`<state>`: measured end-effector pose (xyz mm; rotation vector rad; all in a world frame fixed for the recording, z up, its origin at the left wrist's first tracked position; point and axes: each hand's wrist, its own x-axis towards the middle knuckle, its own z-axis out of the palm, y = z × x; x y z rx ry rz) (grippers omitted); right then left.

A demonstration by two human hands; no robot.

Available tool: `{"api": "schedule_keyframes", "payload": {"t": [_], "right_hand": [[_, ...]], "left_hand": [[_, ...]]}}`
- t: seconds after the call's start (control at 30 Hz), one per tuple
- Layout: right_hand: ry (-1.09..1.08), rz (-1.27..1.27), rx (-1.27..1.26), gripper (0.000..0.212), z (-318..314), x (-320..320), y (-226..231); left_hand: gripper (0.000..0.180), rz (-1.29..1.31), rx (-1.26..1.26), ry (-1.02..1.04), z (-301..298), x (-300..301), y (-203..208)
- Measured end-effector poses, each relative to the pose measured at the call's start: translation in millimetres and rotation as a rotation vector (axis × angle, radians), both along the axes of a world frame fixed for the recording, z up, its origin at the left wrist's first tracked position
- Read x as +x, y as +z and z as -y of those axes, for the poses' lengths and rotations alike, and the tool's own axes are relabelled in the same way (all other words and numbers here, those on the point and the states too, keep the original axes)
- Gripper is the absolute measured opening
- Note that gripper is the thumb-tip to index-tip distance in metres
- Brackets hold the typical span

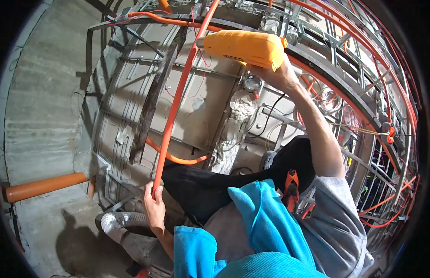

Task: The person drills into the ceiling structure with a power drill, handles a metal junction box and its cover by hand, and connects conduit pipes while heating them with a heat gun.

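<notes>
My right hand (276,74) is closed round the grip of a yellow-orange heat gun (243,46), raised at the end of my stretched arm. Its short metal nozzle points left, close to the upper part of a straight orange pipe (177,97); whether they touch I cannot tell. Low on that pipe, my left hand (154,207) grips it between thumb and fingers. The pipe slants up and to the right, past the top of the view. My right fingers are mostly hidden behind the heat gun.
A curved orange pipe (182,161) lies behind the held one. A dark beam (157,92) and rough broken masonry (233,129) cross the metal framing. Coiled wires (329,99) hang at right. A thick orange pipe (45,186) and a silvery flexible duct (115,222) are at left.
</notes>
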<state>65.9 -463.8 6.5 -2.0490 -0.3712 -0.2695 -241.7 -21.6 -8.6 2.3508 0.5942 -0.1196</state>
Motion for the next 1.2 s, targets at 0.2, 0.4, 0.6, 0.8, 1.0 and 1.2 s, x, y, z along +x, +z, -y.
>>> {"api": "schedule_keyframes", "payload": {"t": [0.2, 0.4, 0.6, 0.8, 1.0, 1.2], "right_hand": [[-0.024, 0.033, -0.048, 0.038, 2, 4, -5], [-0.002, 0.045, -0.035, 0.037, -5, -5, 11], [0.077, -0.122, -0.008, 0.041, -13, -21, 19], [0.084, -0.031, -0.179, 0.038, -23, -31, 20], [0.232, -0.133, -0.302, 0.046, -21, -37, 24], [0.374, -0.018, -0.356, 0.059, -20, -48, 20]], "left_hand": [[0.042, -0.102, 0.029, 0.045, -32, -43, -9], [0.040, 0.004, -0.043, 0.114, -61, -84, -23], [0.038, 0.141, -0.025, 0.037, -30, -45, -6], [0.030, 0.209, -0.163, 0.052, -23, -25, -13], [0.030, 0.253, -0.218, 0.062, -14, -9, -28], [0.029, 0.215, -0.227, 0.048, -5, 4, -29]]}}
